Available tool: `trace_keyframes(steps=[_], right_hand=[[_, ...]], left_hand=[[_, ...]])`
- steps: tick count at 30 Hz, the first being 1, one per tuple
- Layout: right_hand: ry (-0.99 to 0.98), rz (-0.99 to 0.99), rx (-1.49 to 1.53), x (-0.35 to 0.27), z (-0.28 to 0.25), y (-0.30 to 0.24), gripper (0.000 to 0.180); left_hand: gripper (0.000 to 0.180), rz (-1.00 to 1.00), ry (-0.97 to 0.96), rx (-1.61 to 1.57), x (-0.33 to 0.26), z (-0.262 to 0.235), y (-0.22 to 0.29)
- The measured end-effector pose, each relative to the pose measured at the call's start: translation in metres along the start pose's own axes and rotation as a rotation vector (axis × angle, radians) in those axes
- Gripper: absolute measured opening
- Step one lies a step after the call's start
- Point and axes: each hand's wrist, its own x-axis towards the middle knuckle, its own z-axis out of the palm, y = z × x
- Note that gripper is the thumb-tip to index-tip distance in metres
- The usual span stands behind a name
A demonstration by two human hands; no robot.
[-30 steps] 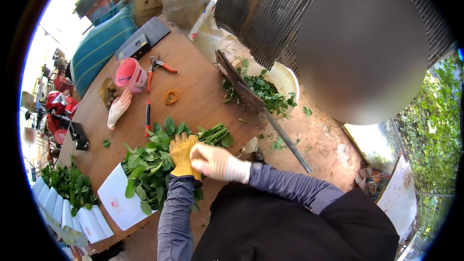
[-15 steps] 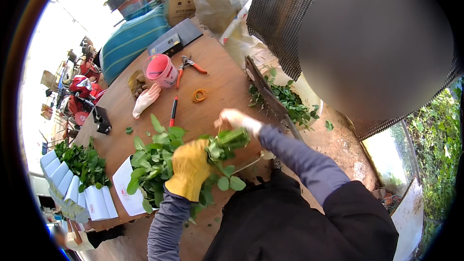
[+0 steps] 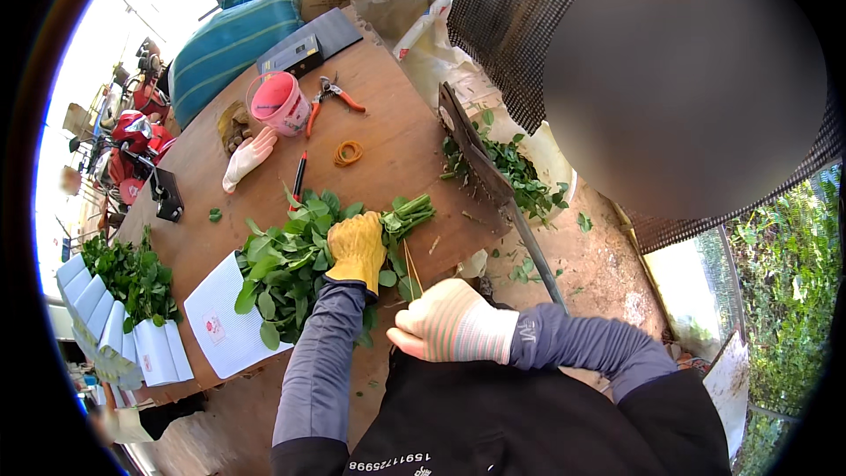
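At the left, on the near side of the wooden table, leafy green stems stand against folded pale sleeves. Farther off is a small black box. To the right, a white ribbed sheet lies at the near edge, partly under the leafy bundle. Behind, a crumpled brown glove sits beside a white glove, with a pink bucket just right of them. A black-and-red marker lies between bucket and bundle. The left hand, in a yellow work glove, is closed around the bundle on the table's near side, leaves to its left and the stem ends to its right. Beyond lie orange-handled pruning shears and a coil of rubber bands. A stretched rubber band runs from the stems to the right hand, which wears a pale glove with a striped cuff and grips the band, fingers curled. Farther right, a hinged cutter blade stands at the table's edge, with leafy clippings beyond.
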Motion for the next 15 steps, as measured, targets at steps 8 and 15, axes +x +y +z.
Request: trace_keyframes(steps=[8,15], right_hand=[[0.113,-0.192,-0.181,0.123,-0.065,-0.013,0.049],[0.344,-0.086,0.333,0.228,-0.055,0.112,0.039]], left_hand=[[0.005,0.084,0.424,0.028,-0.051,-0.013,0.008],[0.029,0.09,0.25,-0.348,-0.118,-0.104,-0.005]])
